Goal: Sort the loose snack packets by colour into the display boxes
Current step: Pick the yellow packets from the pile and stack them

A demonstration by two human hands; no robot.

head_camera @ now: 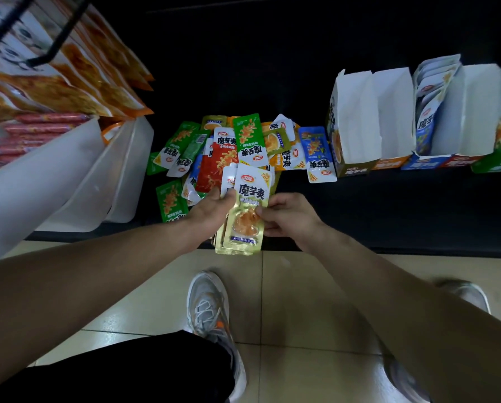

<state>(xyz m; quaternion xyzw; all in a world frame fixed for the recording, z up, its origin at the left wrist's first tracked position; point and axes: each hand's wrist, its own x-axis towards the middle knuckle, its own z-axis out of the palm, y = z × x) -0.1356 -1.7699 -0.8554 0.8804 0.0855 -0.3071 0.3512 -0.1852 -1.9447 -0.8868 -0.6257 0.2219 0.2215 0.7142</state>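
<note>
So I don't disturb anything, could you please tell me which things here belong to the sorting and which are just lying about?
Job: pale-green packets gripped by left hand and right hand; loose packet pile; display boxes.
Lying about: red sausages; orange bags; white bins.

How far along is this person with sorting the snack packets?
Roughly midway, I'd guess. Done: blue packets stand in the blue display box. In hand: the left hand and right hand grip a stack of yellow packets. Left: a mixed pile of green, red, blue and orange packets lies on the shelf, and the olive box looks empty.
</note>
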